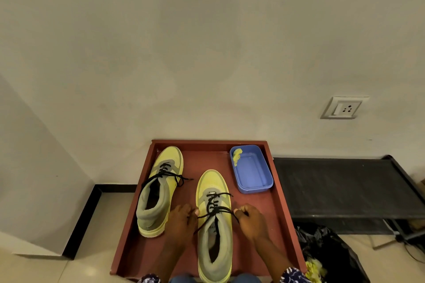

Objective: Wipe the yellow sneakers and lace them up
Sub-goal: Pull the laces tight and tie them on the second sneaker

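Observation:
Two yellow sneakers with grey collars and black laces stand on a red-brown tray [285,211]. The left sneaker [161,188] sits toward the back left, its laces tied loosely. The near sneaker [215,225] points away from me in the middle. My left hand [181,225] is closed against its left side, pinching one black lace end. My right hand [251,221] is closed on the other lace end at the shoe's right side. The black lace [216,210] runs taut across the tongue between both hands.
A blue plastic tub [251,171] holding a crumpled yellow cloth [237,155] sits at the tray's back right. A low black mesh bench [340,186] stands to the right, with a black bag [328,250] below it. A wall with a socket [343,108] rises behind.

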